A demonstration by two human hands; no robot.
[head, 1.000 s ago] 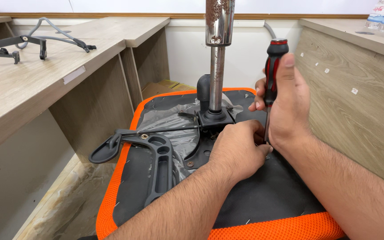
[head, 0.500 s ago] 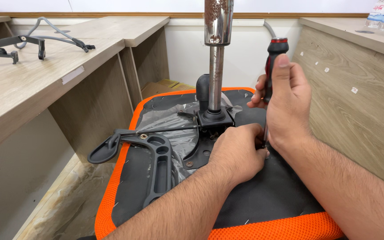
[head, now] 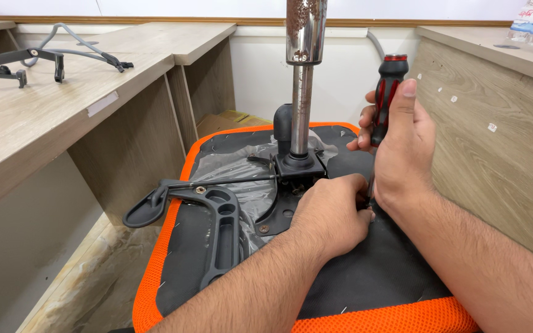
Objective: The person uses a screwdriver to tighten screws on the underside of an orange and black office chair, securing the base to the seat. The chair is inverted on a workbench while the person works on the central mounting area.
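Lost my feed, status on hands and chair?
Right hand grips red-and-black screwdriver. Left hand steadies its tip on upturned orange-edged chair seat. Nothing blocking.

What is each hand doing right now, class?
Left hand: fingers curled at the screwdriver tip; contents hidden.
Right hand: closed around the red-and-black screwdriver handle.

Screwdriver (head: 387,92): red-black handle, upright, tip down at the seat (head: 371,277) underside, just right of the mount plate (head: 282,213). Seat: upturned, black base, orange rim, chrome post vertical from plate.
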